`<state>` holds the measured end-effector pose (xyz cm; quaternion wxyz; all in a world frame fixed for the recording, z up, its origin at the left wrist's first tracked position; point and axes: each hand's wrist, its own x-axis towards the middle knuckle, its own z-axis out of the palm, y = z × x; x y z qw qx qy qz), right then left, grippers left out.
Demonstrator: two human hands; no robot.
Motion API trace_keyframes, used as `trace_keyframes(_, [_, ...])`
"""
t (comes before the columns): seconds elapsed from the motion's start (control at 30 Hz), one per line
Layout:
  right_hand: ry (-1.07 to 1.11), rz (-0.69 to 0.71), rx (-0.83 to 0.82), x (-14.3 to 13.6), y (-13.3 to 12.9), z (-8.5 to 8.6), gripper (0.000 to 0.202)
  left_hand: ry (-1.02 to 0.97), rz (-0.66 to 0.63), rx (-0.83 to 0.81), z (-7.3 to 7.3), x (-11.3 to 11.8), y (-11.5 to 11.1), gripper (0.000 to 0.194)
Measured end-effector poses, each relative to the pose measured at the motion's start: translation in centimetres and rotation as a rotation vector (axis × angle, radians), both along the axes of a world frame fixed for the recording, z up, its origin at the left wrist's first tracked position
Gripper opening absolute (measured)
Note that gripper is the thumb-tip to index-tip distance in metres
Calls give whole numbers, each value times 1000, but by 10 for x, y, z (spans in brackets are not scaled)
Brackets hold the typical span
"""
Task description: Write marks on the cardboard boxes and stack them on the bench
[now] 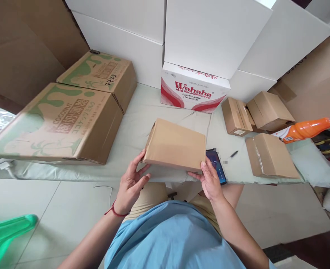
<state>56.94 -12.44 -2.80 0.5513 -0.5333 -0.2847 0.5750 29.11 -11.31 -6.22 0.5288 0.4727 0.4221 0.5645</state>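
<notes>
A plain brown cardboard box [176, 145] is held just above a pale green cloth [142, 123] spread on the floor. My left hand [131, 183] grips its near left corner, fingers under the edge. My right hand [210, 178] grips its near right corner. A red string bracelet circles my left wrist. A smartphone [217, 161] with a lit screen lies on the cloth beside my right hand, partly hidden by the box.
Two large coconut-print cartons [69, 119] lie at left. A red and white Wahaha carton [194, 89] stands behind, against white boxes [210, 33]. Three small brown boxes [268, 155] lie right, with a pen [234, 153], an orange bottle [308, 129], and a green plastic object [5, 231] near left.
</notes>
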Motion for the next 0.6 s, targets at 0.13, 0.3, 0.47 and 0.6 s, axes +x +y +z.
trace_keyframes(0.13, [86, -104, -38, 3, -1, 1, 50, -81, 42, 64, 15, 5, -9, 56])
trace_keyframes(0.3, [187, -163, -84, 15, -2, 1, 37, -16, 10, 144, 42, 20, -22, 52])
trace_keyframes(0.47, [201, -182, -79, 15, -3, -3, 37, 125, 117, 145, 58, 30, -26, 41])
trace_keyframes(0.6, [108, -127, -49, 6, -5, -6, 43, 255, 149, 33, 57, 16, -21, 45])
